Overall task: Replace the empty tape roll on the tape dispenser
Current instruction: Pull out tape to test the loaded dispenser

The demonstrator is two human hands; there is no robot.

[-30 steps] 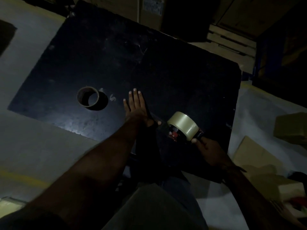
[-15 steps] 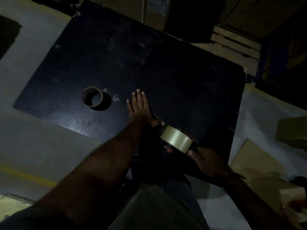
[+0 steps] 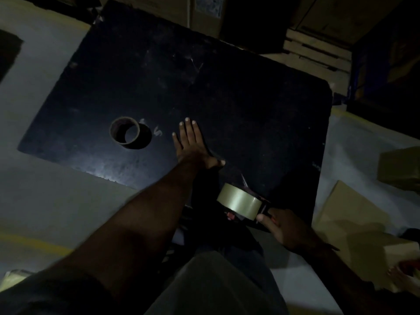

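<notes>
While my left hand lay flat and open on the black board, my right hand gripped the tape dispenser (new roll mounted) at the near edge. The empty core stood left of my fingers.

Empty brown cardboard tape core lies on flat black tabletop, left of flattened left hand; full clear tape roll sits near edge, right.

Dim room, light low. Large black rectangular board, scuffed and faintly glossy, lying on pale grey floor. Yellow painted floor line at lower left. Brown cardboard cartons stacked along far edge. Pale wooden slatted pallet at upper right. Flattened tan cardboard sheets at right.
</notes>
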